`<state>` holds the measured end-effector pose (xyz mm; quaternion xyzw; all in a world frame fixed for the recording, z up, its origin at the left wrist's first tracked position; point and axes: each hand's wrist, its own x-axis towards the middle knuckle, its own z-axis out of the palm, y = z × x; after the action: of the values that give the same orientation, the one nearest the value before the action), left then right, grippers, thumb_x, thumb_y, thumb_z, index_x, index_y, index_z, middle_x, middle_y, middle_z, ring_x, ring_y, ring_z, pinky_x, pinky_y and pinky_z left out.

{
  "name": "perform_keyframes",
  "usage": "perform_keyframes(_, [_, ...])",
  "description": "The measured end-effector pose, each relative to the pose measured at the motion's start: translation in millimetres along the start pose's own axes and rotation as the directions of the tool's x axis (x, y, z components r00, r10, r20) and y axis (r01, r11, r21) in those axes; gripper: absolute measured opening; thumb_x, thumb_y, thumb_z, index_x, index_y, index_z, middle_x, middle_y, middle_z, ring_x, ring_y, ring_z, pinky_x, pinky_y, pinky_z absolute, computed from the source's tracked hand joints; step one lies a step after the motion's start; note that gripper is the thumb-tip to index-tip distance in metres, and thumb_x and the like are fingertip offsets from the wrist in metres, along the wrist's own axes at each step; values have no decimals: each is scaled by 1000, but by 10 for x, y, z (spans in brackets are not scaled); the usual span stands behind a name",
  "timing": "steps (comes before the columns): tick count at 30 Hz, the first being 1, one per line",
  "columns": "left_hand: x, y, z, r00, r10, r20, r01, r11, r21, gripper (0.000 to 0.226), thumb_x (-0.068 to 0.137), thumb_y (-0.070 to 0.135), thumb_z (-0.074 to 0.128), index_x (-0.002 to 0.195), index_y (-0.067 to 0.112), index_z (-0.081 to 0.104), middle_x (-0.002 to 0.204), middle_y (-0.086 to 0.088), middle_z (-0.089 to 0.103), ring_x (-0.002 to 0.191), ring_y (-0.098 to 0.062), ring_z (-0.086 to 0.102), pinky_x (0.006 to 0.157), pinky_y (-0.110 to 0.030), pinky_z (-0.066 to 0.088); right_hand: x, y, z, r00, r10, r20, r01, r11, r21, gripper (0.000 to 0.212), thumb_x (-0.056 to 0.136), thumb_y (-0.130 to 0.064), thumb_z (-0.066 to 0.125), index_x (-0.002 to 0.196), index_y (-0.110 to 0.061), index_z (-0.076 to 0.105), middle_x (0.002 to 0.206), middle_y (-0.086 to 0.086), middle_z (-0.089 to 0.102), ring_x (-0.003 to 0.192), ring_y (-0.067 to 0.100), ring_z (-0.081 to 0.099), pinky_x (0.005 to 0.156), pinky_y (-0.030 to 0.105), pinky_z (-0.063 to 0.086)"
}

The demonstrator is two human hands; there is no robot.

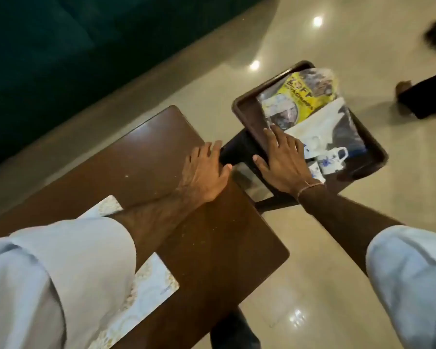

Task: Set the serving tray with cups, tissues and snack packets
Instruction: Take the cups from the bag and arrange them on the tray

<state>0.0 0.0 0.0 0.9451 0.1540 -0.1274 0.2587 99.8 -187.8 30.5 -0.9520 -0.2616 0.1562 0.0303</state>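
Two flat hands, one full tray

The brown table has the left hand flat at its far edge, fingers spread, holding nothing. The right hand lies spread on the tray's near rim; snack packets, tissues and cups lie inside.

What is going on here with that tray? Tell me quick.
A person is leaning over a dark brown plastic serving tray that sits beside a brown wooden table. The right hand lies flat on the tray's near edge; the left hand presses flat on the table corner. The tray already holds a yellow snack packet, white tissues and white cups with blue flowers.
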Motion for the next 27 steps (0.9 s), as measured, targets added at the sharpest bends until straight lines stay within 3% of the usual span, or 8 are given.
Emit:
perform_keyframes(4, [486, 665, 254, 990, 143, 19, -143, 988, 60, 62, 91, 55, 44, 143, 21, 41, 139, -10, 50, 125, -32, 45, 102, -51, 37, 99, 694, -36, 988, 134, -76, -134, 991, 1, 68, 95, -51, 49, 149, -12, 37, 157, 16, 36, 138, 39, 39, 115, 54, 28])
perform_keyframes(7, [820, 1104, 438, 986, 162, 41, -165, 982, 87, 57, 87, 54, 51, 133, 20, 51, 133, -11, 53, 124, -33, 45, 101, -51, 34, 212, 1148, -48, 977, 204, -62, -203, 979, 28, 69, 93, -52, 54, 147, -12, 39, 153, 18, 40, 135, 42, 41, 112, 56, 32])
perform_keyframes(11, [1141, 1420, 624, 986, 104, 132, -122, 983, 137, 57, 86, 53, 57, 130, 17, 53, 136, -13, 55, 129, -34, 43, 106, -51, 29, 401, 1517, -49, 960, 249, 130, -254, 967, 21, 73, 91, -60, 57, 148, -19, 39, 140, 18, 56, 130, 43, 48, 110, 55, 28])
perform_keyframes(17, [1316, 1477, 712, 984, 42, 173, -37, 999, -30, 49, 84, 47, 69, 123, 21, 55, 124, -6, 63, 120, -27, 57, 109, -49, 23, 561, 1627, -29, 927, 159, 340, -219, 965, 146, 75, 86, -64, 63, 143, -20, 43, 139, 14, 61, 123, 39, 56, 110, 60, 35])
perform_keyframes(21, [1236, 1497, 656, 983, 78, 169, -59, 991, -117, 46, 84, 36, 73, 124, 23, 56, 126, -4, 61, 121, -25, 55, 109, -50, 26, 504, 1603, -78, 944, 176, 279, -259, 920, 294, 69, 86, -55, 69, 139, -19, 44, 129, 14, 64, 107, 38, 65, 99, 57, 49])
perform_keyframes(24, [1110, 1399, 576, 993, 85, 84, -59, 960, -273, 39, 82, 30, 77, 116, 22, 60, 129, -2, 53, 119, -22, 53, 107, -46, 30, 434, 1493, -140, 973, 150, 177, -211, 891, 402, 75, 85, -49, 74, 144, -16, 40, 137, 16, 61, 118, 35, 61, 101, 47, 50])
perform_keyframes(27, [912, 1212, 449, 998, 60, -19, -63, 914, -401, 39, 76, 25, 81, 101, 25, 51, 123, 3, 50, 106, -18, 52, 101, -43, 40, 394, 1281, -214, 988, 130, 80, -152, 883, 443, 75, 83, -48, 76, 143, -16, 44, 132, 14, 63, 118, 33, 60, 102, 50, 48])
